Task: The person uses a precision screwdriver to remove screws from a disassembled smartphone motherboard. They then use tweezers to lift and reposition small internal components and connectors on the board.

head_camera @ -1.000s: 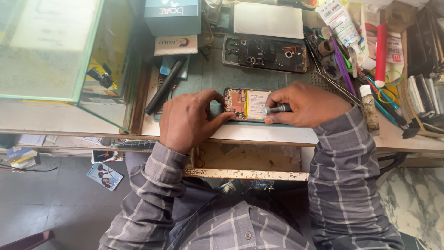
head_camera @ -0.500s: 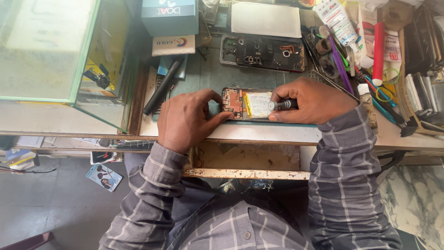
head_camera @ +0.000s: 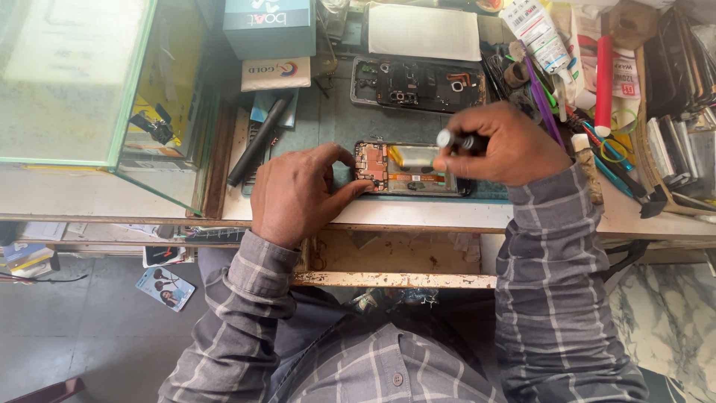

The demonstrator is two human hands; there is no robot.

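Head view. One opened phone (head_camera: 406,170) lies flat on the worktop (head_camera: 418,216), near its front edge, back cover off, board and battery exposed. Long axis runs left to right across the person's front.

Left hand (head_camera: 298,195): rests on the worktop at the phone's left end, thumb and forefinger closed onto that short edge, pinning it. Touching the phone.

Right hand (head_camera: 501,145): raised over the phone's right half, fingers clamped around one small screwdriver (head_camera: 456,139), silver cap end pointing left. The tip is hidden under the fingers; cannot tell whether it touches the phone.

So the phone sits between the hands, left hand at its left end, right hand above its right portion. Left is in contact; right is just above.

Count: two hands, both the person's own. One opened phone in hand. One second phone frame (head_camera: 418,82) lies further back, long axis also left to right, untouched. One white slab (head_camera: 424,32) behind that. One black pen-like tool (head_camera: 259,139) left of the left hand. One teal box (head_camera: 270,28) at the back left. One glass case (head_camera: 97,89) far left. Clutter of tools at right, too jumbled to count.
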